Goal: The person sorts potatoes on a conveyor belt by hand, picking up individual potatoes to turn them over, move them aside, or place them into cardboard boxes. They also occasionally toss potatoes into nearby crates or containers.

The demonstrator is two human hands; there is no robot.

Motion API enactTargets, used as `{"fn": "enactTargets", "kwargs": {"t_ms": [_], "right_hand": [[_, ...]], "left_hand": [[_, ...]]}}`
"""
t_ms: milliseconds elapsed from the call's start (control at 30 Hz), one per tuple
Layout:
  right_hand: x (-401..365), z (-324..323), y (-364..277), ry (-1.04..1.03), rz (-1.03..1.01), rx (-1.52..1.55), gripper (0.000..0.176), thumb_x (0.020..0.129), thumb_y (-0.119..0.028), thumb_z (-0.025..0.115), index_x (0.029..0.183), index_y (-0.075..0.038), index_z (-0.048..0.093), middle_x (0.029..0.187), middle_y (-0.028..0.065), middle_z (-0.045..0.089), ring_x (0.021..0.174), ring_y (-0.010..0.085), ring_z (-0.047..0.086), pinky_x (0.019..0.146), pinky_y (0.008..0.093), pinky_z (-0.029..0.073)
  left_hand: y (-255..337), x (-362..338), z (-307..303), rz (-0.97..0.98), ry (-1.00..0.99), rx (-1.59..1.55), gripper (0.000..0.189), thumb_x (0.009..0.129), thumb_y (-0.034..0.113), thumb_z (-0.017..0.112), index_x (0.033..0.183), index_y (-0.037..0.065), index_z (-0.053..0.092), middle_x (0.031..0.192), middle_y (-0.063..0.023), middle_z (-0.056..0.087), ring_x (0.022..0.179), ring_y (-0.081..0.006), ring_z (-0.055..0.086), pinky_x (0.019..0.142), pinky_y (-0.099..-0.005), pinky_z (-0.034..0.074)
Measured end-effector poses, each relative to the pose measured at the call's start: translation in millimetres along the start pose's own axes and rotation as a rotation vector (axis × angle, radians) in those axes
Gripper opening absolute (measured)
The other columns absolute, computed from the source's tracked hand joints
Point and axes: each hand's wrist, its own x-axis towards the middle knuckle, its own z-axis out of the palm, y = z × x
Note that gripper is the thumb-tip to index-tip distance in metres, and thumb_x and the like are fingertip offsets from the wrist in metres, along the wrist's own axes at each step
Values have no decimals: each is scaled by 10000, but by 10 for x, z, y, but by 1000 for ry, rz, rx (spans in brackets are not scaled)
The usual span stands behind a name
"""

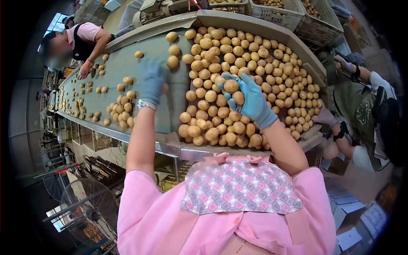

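Note:
Round tan potatoes (pixel 266 88) lie in a dense heap over the right part of a sorting table (pixel 176 139). My right hand (pixel 250 100), in a blue glove, is over the heap with its palm turned up and its fingers curled around two potatoes (pixel 231 86). My left hand (pixel 152 80), also blue-gloved, is over the green belt (pixel 169 114) left of the heap. It is smeared by motion, and a potato shows partly at its right edge; I cannot tell whether the fingers hold it. A small cluster of potatoes (pixel 123 106) rests on the belt beside my left wrist.
At the belt's far left, a person in a pink shirt reaches over it with a bare hand (pixel 84 70). Another person stands at the right end, a gloved hand (pixel 325 115) at the table's edge. Crates of potatoes (pixel 278 16) stand behind; a fan (pixel 90 208) stands lower left.

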Motion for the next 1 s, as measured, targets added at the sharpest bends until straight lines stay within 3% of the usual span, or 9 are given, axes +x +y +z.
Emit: {"fn": "enactTargets", "kwargs": {"t_ms": [100,233,300,433,533,700,800,900,1000], "right_hand": [[-211,-24,61,-39,-98,-181,462,1147,-350,534,1529,-89,537,1342,117,674,1018,137,693,804,246,613],[-214,337,364,97,-264,-603,510,1111,-258,610,1571,-60,511,1393,109,653,1128,168,678,967,318,575],[-101,440,599,-115,-566,-1207,522,1085,-236,634,1552,-25,535,1441,150,642,1272,256,647,1092,388,522],[-143,747,493,-169,-1040,-1681,494,1030,-99,678,1505,-3,586,1449,169,667,1320,327,626,1149,437,474],[-216,427,444,-60,-795,-1680,426,1037,-64,669,1453,20,634,1421,162,690,1287,286,659,1117,385,505],[-550,-258,676,20,-450,-1494,430,1066,-100,653,1478,18,613,1368,161,708,1246,235,684,1049,363,564],[-654,-295,715,67,-426,-1494,446,1059,-98,659,1487,15,608,1349,159,716,1219,236,697,1041,364,570],[-670,-366,626,120,-578,-1560,425,1050,-100,668,1459,10,632,1314,160,733,1177,252,714,1038,368,566],[-720,-618,580,266,-656,-1597,383,1048,-96,670,1418,2,664,1304,160,738,1178,278,717,1030,382,563]], "left_hand": [[-313,-128,-159,-67,299,383,374,909,93,643,1277,40,689,1209,-235,646,1192,-450,585,1085,-508,487],[1108,-805,-160,-533,-17,-1508,534,1140,321,548,1600,57,487,1527,-123,593,1394,-230,554,1172,-412,478],[1588,-1164,-358,-663,-249,-2181,663,1143,443,489,1666,56,359,1621,-149,502,1463,-275,529,1182,-467,496],[1622,-1756,-596,-922,-191,-2487,639,1124,441,519,1618,49,415,1491,-139,591,1328,-300,602,1072,-543,573],[1265,-2298,-881,-977,95,-2656,473,1087,344,615,1450,42,593,1286,-122,694,1206,-265,664,928,-478,642],[-122,-3657,-1247,-1093,1036,-2102,398,1107,423,573,1254,68,675,1238,-153,724,1222,-341,686,993,-540,639],[-499,-4086,-1151,-1730,1027,-1297,484,1109,420,583,1420,50,603,1425,-173,639,1371,-343,581,1166,-486,507],[-1085,-4273,-618,-1391,1004,-512,674,1124,384,581,1641,0,384,1662,-182,427,1516,-317,433,1263,-426,370],[-33,-2618,-930,-761,692,-559,647,1108,181,576,1645,-74,323,1664,-213,391,1493,-303,430,1250,-441,366]]}}
